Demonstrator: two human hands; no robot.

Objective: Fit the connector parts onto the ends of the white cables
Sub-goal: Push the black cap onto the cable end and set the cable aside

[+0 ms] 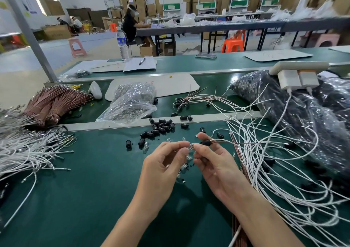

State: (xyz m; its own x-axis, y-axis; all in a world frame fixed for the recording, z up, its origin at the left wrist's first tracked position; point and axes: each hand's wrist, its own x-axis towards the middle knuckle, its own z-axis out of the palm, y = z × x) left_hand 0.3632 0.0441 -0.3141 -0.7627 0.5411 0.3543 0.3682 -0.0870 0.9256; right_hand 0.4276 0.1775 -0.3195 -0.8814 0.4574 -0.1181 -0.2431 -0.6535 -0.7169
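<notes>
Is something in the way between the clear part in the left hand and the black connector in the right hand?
Nothing visible is. The left hand pinches the clear part and the right hand pinches the black connector. The two parts are close together above the green table, with no other thing between them.

With the right hand (214,163), pinches a black socket (206,142) on wires (227,142) trailing right. With the left hand (166,163), pinches a clear bulb (190,148) just beside the socket. Both held above the green bench (85,190), near loose sockets (162,125) and beside tangled white cables (284,167) at right.
</notes>
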